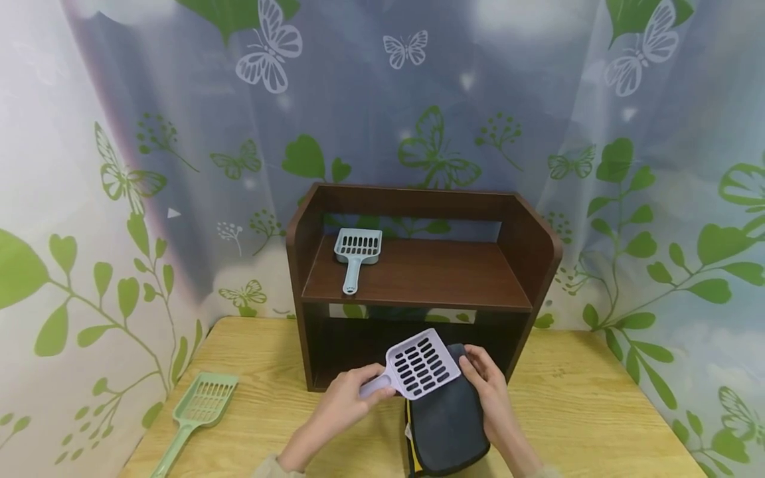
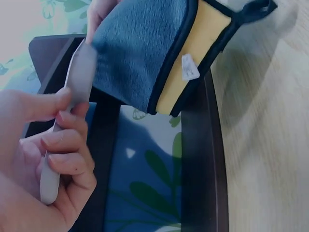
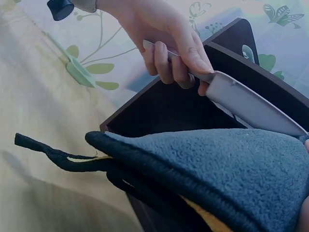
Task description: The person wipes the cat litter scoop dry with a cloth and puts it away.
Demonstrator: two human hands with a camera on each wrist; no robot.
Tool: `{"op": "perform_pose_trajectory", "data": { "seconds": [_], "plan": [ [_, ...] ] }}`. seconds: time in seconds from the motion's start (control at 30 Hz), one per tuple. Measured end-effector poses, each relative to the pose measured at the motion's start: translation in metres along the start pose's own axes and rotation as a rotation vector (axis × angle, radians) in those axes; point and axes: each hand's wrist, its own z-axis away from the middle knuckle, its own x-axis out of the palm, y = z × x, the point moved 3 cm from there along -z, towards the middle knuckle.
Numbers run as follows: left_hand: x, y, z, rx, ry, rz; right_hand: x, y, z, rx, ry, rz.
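My left hand (image 1: 349, 398) grips the handle of a pale lilac litter scoop (image 1: 421, 364), its slotted head tilted up to the right. With my right hand (image 1: 487, 385) I hold a folded dark grey-blue cloth (image 1: 449, 428) by its upper right, thumb near the scoop's edge. The cloth has black edging, a yellow inner side and a white tag (image 2: 189, 67); a black loop (image 3: 60, 157) hangs from one corner. In the head view the scoop's head overlaps the top of the cloth. Most of my right hand is out of the right wrist view.
A dark brown two-tier shelf (image 1: 412, 307) stands behind my hands. On its upper board lies a light blue scoop (image 1: 354, 269), near the left side. A green scoop (image 1: 200, 405) lies on the wooden table (image 1: 574, 398) at the left. Behind hangs a butterfly-and-leaf patterned curtain (image 1: 358, 86).
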Motion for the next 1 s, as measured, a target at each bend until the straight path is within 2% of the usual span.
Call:
{"op": "perform_pose_trajectory", "data": {
  "seconds": [0.17, 0.3, 0.57, 0.8, 0.9, 1.0],
  "plan": [
    [0.001, 0.005, 0.0, 0.078, -0.09, -0.01, 0.0, -0.007, -0.01, -0.065, -0.012, 0.022],
    [-0.002, 0.005, 0.001, 0.093, -0.144, -0.033, 0.0, -0.015, -0.017, -0.123, -0.063, 0.109],
    [-0.006, 0.002, 0.003, 0.112, -0.274, -0.09, -0.003, -0.031, -0.026, -0.344, -0.262, 0.309],
    [-0.006, -0.001, 0.002, 0.126, -0.311, -0.123, 0.0, -0.045, -0.029, -0.54, -0.447, 0.532],
    [-0.006, -0.001, 0.001, 0.12, -0.319, -0.08, 0.004, -0.049, -0.029, -0.576, -0.511, 0.6],
    [-0.006, -0.001, 0.0, 0.094, -0.331, -0.017, 0.008, -0.052, -0.029, -0.563, -0.562, 0.631]
  ]
}}
